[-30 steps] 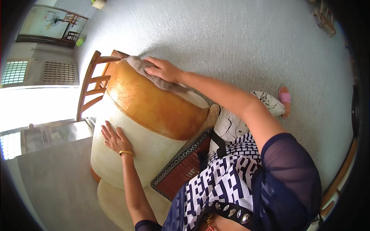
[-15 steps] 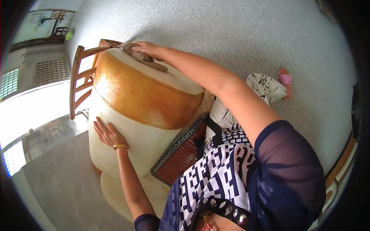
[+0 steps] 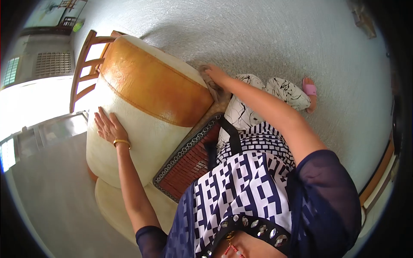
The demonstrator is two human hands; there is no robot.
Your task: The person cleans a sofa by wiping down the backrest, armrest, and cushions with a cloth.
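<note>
My left hand (image 3: 109,128) lies flat, fingers spread, on the cream part of a padded leather sofa section (image 3: 137,133). A wide tan band (image 3: 150,81) with stitched seams crosses that section. My right hand (image 3: 216,76) is closed on a crumpled grey-brown cloth (image 3: 214,89), at the near right edge of the sofa section, close to my knee. Part of the cloth is hidden under the fingers.
A wooden ladder-back chair (image 3: 81,71) stands behind the sofa. A reddish-brown woven mat (image 3: 189,157) with a dark patterned border lies beside my lap. A cream seat cushion (image 3: 116,204) shows below. My foot wears a pink slipper (image 3: 309,89) on the speckled floor.
My right hand has moved with the cloth from the sofa section's far top side down along its edge toward my knee. My left hand stays on the cream leather. The view has shifted slightly.
</note>
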